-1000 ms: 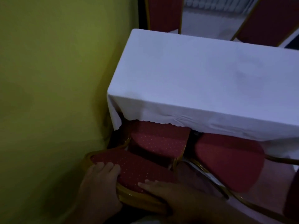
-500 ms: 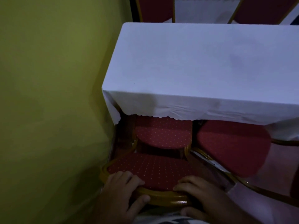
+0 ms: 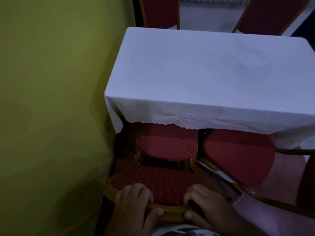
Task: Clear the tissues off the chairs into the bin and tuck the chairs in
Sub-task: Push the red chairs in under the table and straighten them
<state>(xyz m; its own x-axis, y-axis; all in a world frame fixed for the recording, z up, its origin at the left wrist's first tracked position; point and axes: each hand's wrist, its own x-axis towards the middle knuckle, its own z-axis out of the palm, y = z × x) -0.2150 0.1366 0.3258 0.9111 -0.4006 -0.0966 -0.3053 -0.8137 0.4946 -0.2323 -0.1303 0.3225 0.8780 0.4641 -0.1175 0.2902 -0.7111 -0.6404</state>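
Note:
A red dotted chair with a gold frame stands square to the table, its backrest [image 3: 162, 183] nearest me and its seat [image 3: 167, 144] partly under the cloth. My left hand [image 3: 134, 206] and my right hand [image 3: 208, 205] both clasp the backrest's top rail, fingers over the padding, thumbs on the gold frame. A second red chair [image 3: 238, 155] stands at an angle to the right, its seat partly under the table. No tissue and no bin are in view.
The table [image 3: 204, 74] is covered by a white cloth. A yellow-green wall [image 3: 51, 99] runs close along the left side. Two more red chair backs [image 3: 160, 11] stand behind the table's far edge. Pinkish floor shows at the right.
The chair I hold has turned from slanted to square with the table and moved toward it. Both hands shifted to grip the top rail side by side.

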